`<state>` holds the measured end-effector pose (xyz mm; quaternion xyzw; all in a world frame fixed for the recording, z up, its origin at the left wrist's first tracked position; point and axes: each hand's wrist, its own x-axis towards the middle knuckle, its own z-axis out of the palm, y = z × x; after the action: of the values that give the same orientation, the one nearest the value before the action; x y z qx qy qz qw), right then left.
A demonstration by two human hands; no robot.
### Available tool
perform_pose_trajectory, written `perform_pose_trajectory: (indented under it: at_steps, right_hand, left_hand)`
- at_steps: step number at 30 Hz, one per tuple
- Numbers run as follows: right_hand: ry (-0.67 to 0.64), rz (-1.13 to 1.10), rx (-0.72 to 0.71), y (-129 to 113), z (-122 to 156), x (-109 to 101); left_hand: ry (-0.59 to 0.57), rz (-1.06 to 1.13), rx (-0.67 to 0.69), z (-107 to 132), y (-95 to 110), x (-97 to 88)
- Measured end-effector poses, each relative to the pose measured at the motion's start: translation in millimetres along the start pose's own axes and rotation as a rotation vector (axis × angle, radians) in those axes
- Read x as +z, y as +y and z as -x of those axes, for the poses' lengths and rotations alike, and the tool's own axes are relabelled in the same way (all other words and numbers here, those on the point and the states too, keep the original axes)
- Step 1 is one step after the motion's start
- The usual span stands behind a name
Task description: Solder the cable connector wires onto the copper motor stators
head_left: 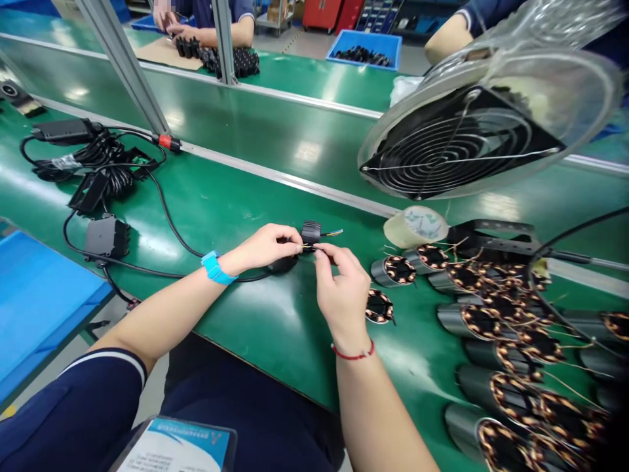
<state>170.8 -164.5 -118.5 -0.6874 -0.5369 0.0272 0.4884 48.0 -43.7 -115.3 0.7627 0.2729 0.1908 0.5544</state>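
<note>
My left hand (268, 246) and my right hand (341, 285) meet over the green bench, both pinched closed on thin wires at a small black connector block (310, 232). A yellow wire end sticks out to the right of the block. The left wrist wears a blue band, the right a red string. A black cable runs from the block leftwards across the bench. One stator with copper windings (379, 306) lies just right of my right hand.
Several more wound stators (496, 328) crowd the bench at the right. A tape roll (415, 227) and a caged fan (457, 147) stand behind them. Black adapters and coiled cables (93, 170) lie at the left. Another person's hands work across the conveyor (187, 33).
</note>
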Motion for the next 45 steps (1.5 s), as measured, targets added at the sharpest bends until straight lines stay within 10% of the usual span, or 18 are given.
perform_pose_trajectory:
  at_steps: [37, 45]
  right_hand:
    - [-0.225, 0.059, 0.001, 3, -2, -7]
    - [-0.271, -0.114, 0.211, 2, 2, -4]
  left_hand:
    - [-0.106, -0.269, 0.152, 5, 13, -8.6]
    - [-0.118, -0.242, 0.094, 4, 13, -15.9]
